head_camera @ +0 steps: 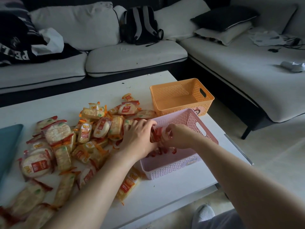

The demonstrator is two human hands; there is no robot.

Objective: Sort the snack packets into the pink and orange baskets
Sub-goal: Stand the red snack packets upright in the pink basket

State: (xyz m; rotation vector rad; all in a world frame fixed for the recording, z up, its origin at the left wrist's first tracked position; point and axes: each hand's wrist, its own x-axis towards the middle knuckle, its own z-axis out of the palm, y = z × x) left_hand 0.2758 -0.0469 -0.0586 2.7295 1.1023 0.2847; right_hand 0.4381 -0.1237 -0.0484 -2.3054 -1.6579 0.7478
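Note:
A pile of snack packets [69, 146], some red-edged and some orange-edged, covers the left and middle of the white table [173, 192]. The pink basket [186, 167] stands at the table's right front, the orange basket [181, 106] just behind it with nothing visible inside. Over the pink basket's left half, my left hand [138, 138] and my right hand [179, 136] both hold a bunch of red-edged packets [156, 136]. More red-edged packets [163, 151] lie in the pink basket under my hands.
A teal tray [8, 146] lies at the table's left edge. A grey sofa [132, 58] with cushions, a backpack [140, 25] and clothes runs behind the table and along the right. My foot [204, 214] is below the table's front edge.

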